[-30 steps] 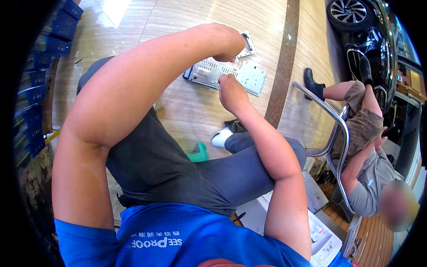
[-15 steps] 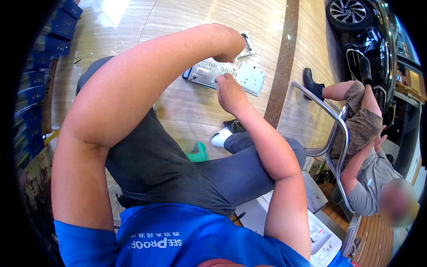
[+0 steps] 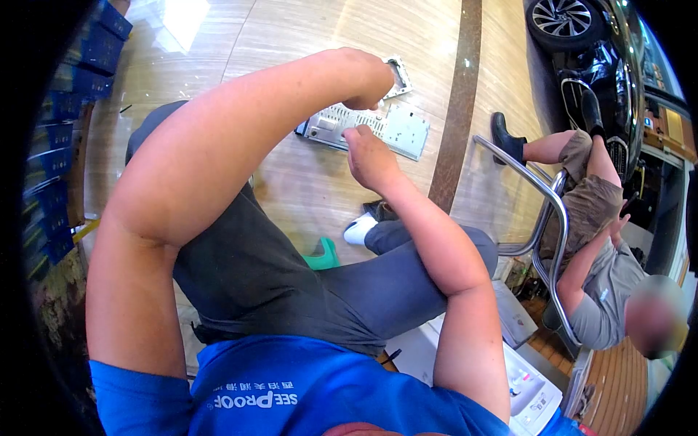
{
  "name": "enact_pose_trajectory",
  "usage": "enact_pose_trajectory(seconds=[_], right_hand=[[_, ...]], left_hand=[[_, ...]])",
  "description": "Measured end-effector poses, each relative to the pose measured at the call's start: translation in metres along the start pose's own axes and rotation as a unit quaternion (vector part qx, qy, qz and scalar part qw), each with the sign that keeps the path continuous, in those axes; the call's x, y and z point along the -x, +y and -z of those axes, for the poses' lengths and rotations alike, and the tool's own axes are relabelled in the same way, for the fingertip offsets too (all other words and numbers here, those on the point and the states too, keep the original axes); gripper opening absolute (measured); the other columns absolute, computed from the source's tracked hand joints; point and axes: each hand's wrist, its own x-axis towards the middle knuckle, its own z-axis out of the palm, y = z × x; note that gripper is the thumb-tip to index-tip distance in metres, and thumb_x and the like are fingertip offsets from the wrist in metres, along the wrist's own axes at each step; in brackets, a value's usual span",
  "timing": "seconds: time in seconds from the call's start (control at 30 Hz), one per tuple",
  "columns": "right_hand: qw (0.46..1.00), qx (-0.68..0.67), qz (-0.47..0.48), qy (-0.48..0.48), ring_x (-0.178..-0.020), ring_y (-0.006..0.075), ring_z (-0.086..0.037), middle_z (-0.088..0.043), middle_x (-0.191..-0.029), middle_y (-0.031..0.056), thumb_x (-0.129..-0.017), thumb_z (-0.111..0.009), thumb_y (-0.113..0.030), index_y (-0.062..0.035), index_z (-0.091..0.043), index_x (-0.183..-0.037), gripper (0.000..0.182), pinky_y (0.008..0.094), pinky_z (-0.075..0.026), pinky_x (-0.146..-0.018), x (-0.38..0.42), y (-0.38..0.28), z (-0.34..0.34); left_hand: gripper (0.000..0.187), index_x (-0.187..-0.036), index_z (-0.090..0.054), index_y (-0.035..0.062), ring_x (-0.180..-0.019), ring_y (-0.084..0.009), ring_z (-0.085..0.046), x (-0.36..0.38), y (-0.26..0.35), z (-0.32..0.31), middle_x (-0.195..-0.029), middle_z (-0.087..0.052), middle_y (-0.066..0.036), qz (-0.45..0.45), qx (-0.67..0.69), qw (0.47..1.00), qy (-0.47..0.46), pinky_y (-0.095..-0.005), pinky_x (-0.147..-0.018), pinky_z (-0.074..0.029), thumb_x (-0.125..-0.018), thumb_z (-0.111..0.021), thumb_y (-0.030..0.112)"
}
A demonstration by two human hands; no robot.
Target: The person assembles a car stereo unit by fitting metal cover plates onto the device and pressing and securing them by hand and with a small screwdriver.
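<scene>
A flat silver metal housing [image 3: 404, 131] with rows of slots lies on the floor ahead of my knees. My left hand [image 3: 367, 76] is bent down over its far side, fingers curled; what they grip, if anything, is hidden behind the hand. On the near edge of the housing, my right hand [image 3: 372, 158] has its thumb and fingers pressed together near the slotted part. Whatever is between those fingertips is too small to make out. Just beyond my left hand sits a light-coloured open frame part [image 3: 398, 78], partly covered by the hand.
Blue boxes [image 3: 51, 156] are stacked at the left. A green plastic piece [image 3: 323, 254] shows between my legs, and a white box [image 3: 534, 392] stands by my right elbow. At the right, a seated person [image 3: 592, 207] occupies a metal-framed chair [image 3: 556, 211] near a black car [image 3: 618, 80].
The view has shifted slightly. My left hand sits a little lower and further left in view, still over the housing. My right hand keeps its closed finger pose.
</scene>
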Motion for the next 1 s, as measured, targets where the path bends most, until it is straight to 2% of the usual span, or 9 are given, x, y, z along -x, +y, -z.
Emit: enact_pose_trajectory(seconds=[0.07, 0.23, 0.37, 0.47, 0.53, 0.63, 0.67, 0.73, 1.0], right_hand=[[0.999, -0.015, 0.032, 0.026, -0.084, 0.0376, -0.067, -0.061, -0.094, 0.0221, -0.089, -0.05, -0.004, -0.0013, -0.051, -0.102, 0.014, 0.0463, -0.055, -0.073, 0.0, -0.002, 0.002], [0.994, 0.012, -0.08, -0.072, -0.09, 0.0388, -0.066, -0.06, -0.099, 0.0223, -0.087, -0.051, -0.003, -0.002, -0.051, -0.106, 0.019, 0.0478, -0.054, -0.076, -0.005, -0.009, 0.01], [0.999, -0.017, -0.023, -0.014, -0.087, 0.0391, -0.066, -0.061, -0.098, 0.0212, -0.089, -0.049, -0.004, -0.0024, -0.051, -0.107, 0.018, 0.0486, -0.054, -0.075, 0.0, -0.004, 0.003], [0.999, -0.026, 0.033, 0.016, -0.087, 0.039, -0.066, -0.062, -0.098, 0.0211, -0.089, -0.049, -0.004, -0.0027, -0.051, -0.107, 0.018, 0.0484, -0.054, -0.074, 0.001, -0.006, 0.007], [0.997, 0.009, -0.047, -0.054, -0.092, 0.0391, -0.065, -0.061, -0.101, 0.0216, -0.087, -0.052, -0.003, -0.0028, -0.051, -0.112, 0.025, 0.0479, -0.054, -0.076, -0.001, -0.009, 0.012], [0.994, 0.016, -0.075, -0.078, -0.091, 0.0387, -0.065, -0.06, -0.102, 0.0215, -0.086, -0.053, -0.002, -0.0032, -0.051, -0.114, 0.029, 0.0477, -0.054, -0.076, -0.004, -0.004, 0.008], [0.994, 0.015, -0.073, -0.079, -0.091, 0.0387, -0.065, -0.06, -0.102, 0.0215, -0.086, -0.053, -0.002, -0.0032, -0.051, -0.114, 0.029, 0.0477, -0.054, -0.076, -0.003, -0.001, 0.005], [0.999, -0.025, 0.015, 0.029, -0.086, 0.039, -0.066, -0.062, -0.097, 0.0202, -0.088, -0.051, -0.005, -0.0034, -0.05, -0.113, 0.025, 0.049, -0.054, -0.073, 0.001, 0.0, 0.001], [0.998, -0.007, -0.046, -0.051, -0.09, 0.0391, -0.065, -0.061, -0.1, 0.0211, -0.087, -0.052, -0.003, -0.0038, -0.049, -0.118, 0.031, 0.0488, -0.054, -0.075, -0.003, 0.001, 0.003]], left_hand=[[0.031, -0.113, -0.066, 0.0036, -0.105, -0.0352, -0.066, 0.0, 0.0, 0.0, -0.109, -0.069, -0.019, 0.004, 0.0, 1.0, -0.004, -0.0453, -0.088, -0.053, -0.091, -0.068, 0.024], [0.031, -0.114, -0.066, 0.0035, -0.105, -0.0351, -0.066, 0.004, 0.003, 0.003, -0.108, -0.069, -0.019, -0.001, -0.012, 1.0, -0.001, -0.0453, -0.088, -0.053, -0.091, -0.067, 0.024], [0.031, -0.114, -0.066, 0.0037, -0.105, -0.0351, -0.066, 0.005, 0.002, 0.002, -0.108, -0.069, -0.019, -0.003, 0.003, 1.0, -0.002, -0.0454, -0.087, -0.053, -0.091, -0.067, 0.024], [0.03, -0.11, -0.074, 0.0073, -0.107, -0.0303, -0.066, 0.002, 0.001, 0.0, -0.111, -0.071, -0.012, 0.019, 0.005, 1.0, 0.002, -0.0425, -0.088, -0.053, -0.09, -0.069, 0.03], [0.031, -0.111, -0.073, 0.0079, -0.107, -0.0308, -0.066, 0.003, 0.001, 0.0, -0.112, -0.071, -0.012, 0.012, 0.004, 1.0, 0.01, -0.043, -0.088, -0.053, -0.09, -0.07, 0.031], [0.03, -0.113, -0.067, 0.0044, -0.105, -0.035, -0.066, 0.004, 0.002, 0.003, -0.108, -0.069, -0.018, -0.005, -0.009, 1.0, -0.003, -0.0455, -0.088, -0.053, -0.091, -0.067, 0.024], [0.03, -0.113, -0.067, 0.0044, -0.105, -0.035, -0.066, 0.005, 0.002, 0.003, -0.108, -0.069, -0.018, -0.003, -0.009, 1.0, -0.004, -0.0455, -0.088, -0.053, -0.091, -0.067, 0.024], [0.03, -0.112, -0.068, 0.0043, -0.105, -0.0348, -0.066, 0.007, 0.002, 0.003, -0.109, -0.069, -0.018, 0.002, 0.009, 1.0, 0.005, -0.0451, -0.087, -0.053, -0.091, -0.067, 0.025], [0.029, -0.111, -0.068, 0.0034, -0.104, -0.0347, -0.066, 0.002, 0.0, 0.0, -0.108, -0.07, -0.018, -0.005, 0.003, 1.0, -0.002, -0.0452, -0.087, -0.053, -0.091, -0.067, 0.025]])
